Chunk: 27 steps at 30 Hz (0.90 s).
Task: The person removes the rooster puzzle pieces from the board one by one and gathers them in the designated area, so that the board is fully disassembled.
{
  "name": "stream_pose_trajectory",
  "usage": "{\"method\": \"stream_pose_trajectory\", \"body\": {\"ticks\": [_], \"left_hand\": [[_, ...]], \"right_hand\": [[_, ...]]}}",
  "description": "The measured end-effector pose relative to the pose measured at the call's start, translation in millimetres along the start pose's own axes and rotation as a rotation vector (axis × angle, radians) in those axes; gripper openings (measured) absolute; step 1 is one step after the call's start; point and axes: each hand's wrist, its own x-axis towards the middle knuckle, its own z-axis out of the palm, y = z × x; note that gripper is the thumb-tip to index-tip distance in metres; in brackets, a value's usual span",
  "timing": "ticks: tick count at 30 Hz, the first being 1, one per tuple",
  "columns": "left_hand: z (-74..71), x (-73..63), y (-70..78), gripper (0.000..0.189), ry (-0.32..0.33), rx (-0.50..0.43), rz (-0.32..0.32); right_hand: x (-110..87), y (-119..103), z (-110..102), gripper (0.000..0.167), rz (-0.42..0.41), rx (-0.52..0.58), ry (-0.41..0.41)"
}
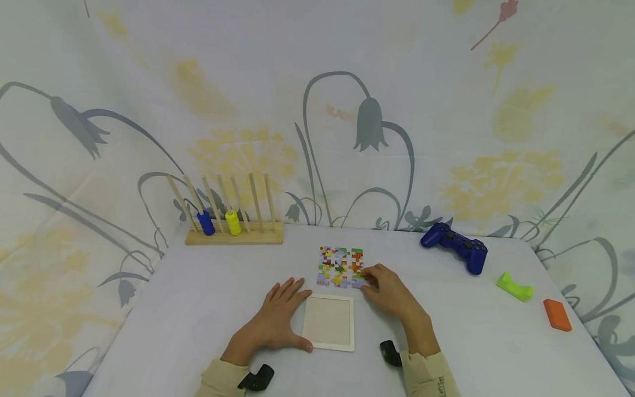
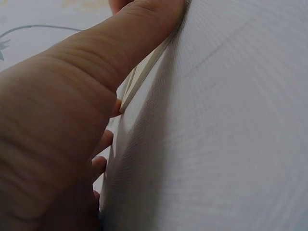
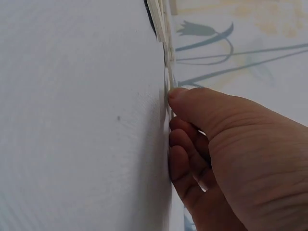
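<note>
Several colourful jigsaw puzzle pieces [image 1: 340,267] lie in slightly spaced rows on the white table. Just in front of them is a square wooden puzzle tray [image 1: 328,322] with a raised pale rim and a bare inside. My left hand [image 1: 278,320] lies spread along the tray's left side, thumb at the near corner and index finger at the far one. At the lower right of the pieces, my right hand [image 1: 394,295] pinches the edge of a puzzle piece [image 1: 357,282] between thumb and curled fingers. In the right wrist view the fingertips meet the tabletop and mostly hide that piece.
A wooden peg rack [image 1: 235,238] with blue and yellow rings stands at the back left. At the right lie a blue game controller [image 1: 455,246], a green curved block [image 1: 515,287] and an orange block [image 1: 557,315]. A patterned cloth hangs behind the table.
</note>
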Motion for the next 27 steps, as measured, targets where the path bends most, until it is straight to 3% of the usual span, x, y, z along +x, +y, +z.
{"method": "stream_pose_trajectory", "body": {"ticks": [16,27], "left_hand": [[-3.1,-3.6,2.4,0.116,-0.002,0.0,0.001],[-2.1,-5.0,1.5,0.117,-0.007,0.013,0.012]], "right_hand": [[-1.7,-2,5,0.029,0.04,0.002,0.002],[-13.7,-6,0,0.029,0.065,0.02,0.03]]}}
